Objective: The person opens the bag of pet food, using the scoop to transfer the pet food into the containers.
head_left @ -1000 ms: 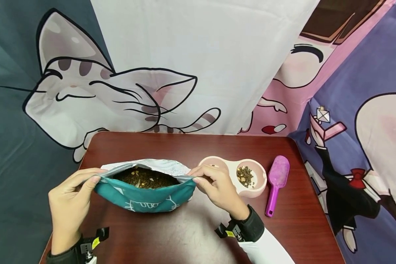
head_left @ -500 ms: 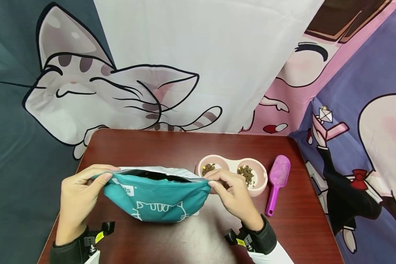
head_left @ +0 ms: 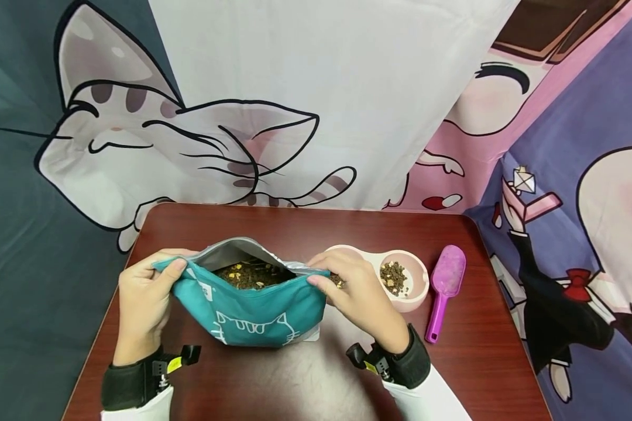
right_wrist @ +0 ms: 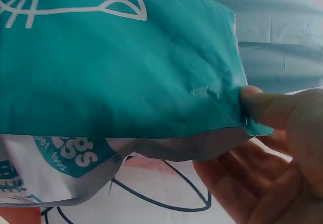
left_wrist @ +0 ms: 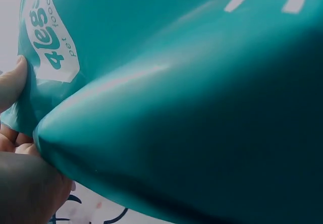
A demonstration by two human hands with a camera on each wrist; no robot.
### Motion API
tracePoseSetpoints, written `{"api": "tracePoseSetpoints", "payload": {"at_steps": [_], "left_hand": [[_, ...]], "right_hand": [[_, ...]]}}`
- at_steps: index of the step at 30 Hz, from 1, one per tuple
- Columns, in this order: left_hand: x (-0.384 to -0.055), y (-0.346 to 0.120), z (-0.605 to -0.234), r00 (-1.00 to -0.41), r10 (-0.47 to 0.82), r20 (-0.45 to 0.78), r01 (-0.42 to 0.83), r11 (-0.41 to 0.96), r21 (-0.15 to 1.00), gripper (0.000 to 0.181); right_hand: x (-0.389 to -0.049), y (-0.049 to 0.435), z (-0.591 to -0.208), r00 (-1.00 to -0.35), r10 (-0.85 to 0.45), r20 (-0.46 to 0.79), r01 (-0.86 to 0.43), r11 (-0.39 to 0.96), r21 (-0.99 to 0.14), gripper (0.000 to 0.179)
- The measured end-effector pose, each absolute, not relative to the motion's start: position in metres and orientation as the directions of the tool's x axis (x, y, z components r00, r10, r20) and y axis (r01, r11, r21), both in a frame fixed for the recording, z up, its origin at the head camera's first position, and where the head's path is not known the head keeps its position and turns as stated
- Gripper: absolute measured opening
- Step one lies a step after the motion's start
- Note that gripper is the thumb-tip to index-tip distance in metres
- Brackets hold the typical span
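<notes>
A teal pet food bag [head_left: 263, 318] with a white cat-face outline stands on the table, its mouth gaping toward me. Inside it shows brown dry pet food [head_left: 250, 276] with yellow bits. My left hand [head_left: 146, 295] pinches the bag's left top corner between thumb and fingers. At the opposite corner, my right hand [head_left: 366, 292] grips the bag, thumb in front and fingers behind. The right wrist view shows the thumb [right_wrist: 272, 105] pressing the teal film. In the left wrist view the bag [left_wrist: 151, 128] fills most of the picture.
A pink double bowl [head_left: 421, 295] stands behind my right hand, with some dry food in it; the hand covers part of its left side. Further right lies a purple scoop [head_left: 447, 275]. A cartoon-printed cloth [head_left: 390, 88] hangs behind the wooden table [head_left: 274, 221].
The bag's mouth first narrowed as both hands shifted right, then gaped again, showing the food. My left hand has moved further right, while my right hand has come back slightly left.
</notes>
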State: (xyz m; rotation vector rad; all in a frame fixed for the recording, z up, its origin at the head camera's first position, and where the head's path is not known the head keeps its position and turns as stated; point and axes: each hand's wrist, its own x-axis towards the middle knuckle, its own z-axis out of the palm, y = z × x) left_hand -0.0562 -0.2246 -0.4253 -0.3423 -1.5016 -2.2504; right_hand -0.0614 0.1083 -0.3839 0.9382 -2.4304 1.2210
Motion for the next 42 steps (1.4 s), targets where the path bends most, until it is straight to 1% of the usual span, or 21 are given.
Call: {"api": "tracePoseSetpoints", "payload": {"at_steps": [4,8,12,18,21,25,28,32,37,42], "left_hand": [[-0.060,-0.225,-0.428,-0.895,-0.215,0.392,0.446,-0.397,0.802,0.017],[-0.063,-0.227,-0.427,-0.895,-0.245,0.373,0.442,-0.368,0.818,0.018],[-0.065,-0.229,-0.425,-0.894,-0.247,0.373,0.439,-0.314,0.842,0.019],[-0.072,-0.227,-0.423,-0.901,-0.241,0.360,0.419,-0.278,0.864,0.018],[-0.076,-0.225,-0.422,-0.907,-0.252,0.337,0.396,-0.240,0.887,0.022],[-0.078,-0.223,-0.421,-0.910,-0.275,0.309,0.366,-0.184,0.912,0.026],[-0.079,-0.222,-0.422,-0.910,-0.282,0.304,0.366,-0.198,0.909,0.026],[-0.079,-0.223,-0.423,-0.912,-0.285,0.294,0.357,-0.200,0.913,0.026],[-0.079,-0.224,-0.422,-0.917,-0.285,0.278,0.337,-0.182,0.924,0.028],[-0.078,-0.228,-0.422,-0.927,-0.238,0.289,0.339,-0.207,0.918,0.026]], "right_hand": [[-0.068,0.106,-0.385,-0.732,-0.397,0.553,-0.681,0.412,-0.606,0.006],[-0.071,0.105,-0.390,-0.709,-0.352,0.612,-0.704,0.411,-0.579,0.007],[-0.073,0.103,-0.392,-0.694,-0.342,0.633,-0.716,0.414,-0.562,0.007],[-0.074,0.101,-0.386,-0.710,-0.375,0.596,-0.703,0.419,-0.575,0.007],[-0.075,0.096,-0.381,-0.724,-0.396,0.565,-0.689,0.466,-0.555,0.013],[-0.078,0.088,-0.378,-0.757,-0.406,0.511,-0.650,0.544,-0.531,0.014],[-0.081,0.086,-0.379,-0.780,-0.384,0.494,-0.623,0.544,-0.562,0.012],[-0.084,0.085,-0.380,-0.792,-0.347,0.502,-0.608,0.515,-0.604,0.009],[-0.084,0.083,-0.381,-0.804,-0.318,0.503,-0.591,0.527,-0.611,0.009],[-0.083,0.081,-0.379,-0.816,-0.326,0.476,-0.571,0.575,-0.585,0.007]]}}
